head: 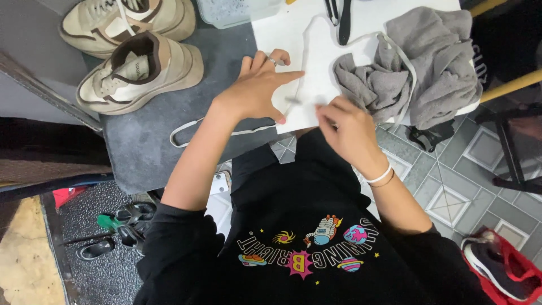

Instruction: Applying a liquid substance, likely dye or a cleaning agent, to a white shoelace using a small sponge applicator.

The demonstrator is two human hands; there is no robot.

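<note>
My left hand (257, 90) lies flat with fingers spread on the edge of a white sheet (322, 51), a ring on one finger. My right hand (345, 129) is just to its right, fingers pinched on a blurred end of a white shoelace (226, 133). The lace runs left over the grey mat (147, 147) and also loops up across the sheet towards a crumpled grey cloth (429, 68). Two beige sneakers with brown trim, one (141, 70) near my left hand and one (127, 20) behind it, stand at the upper left.
A black tool (341, 20) and a translucent plastic tub (237, 10) sit at the sheet's far edge. Tiled floor (451, 186) lies to the right, with a red bag (502, 271) holding a shoe. Black sandals (121, 226) lie at lower left. Yellow-legged furniture (508, 87) stands right.
</note>
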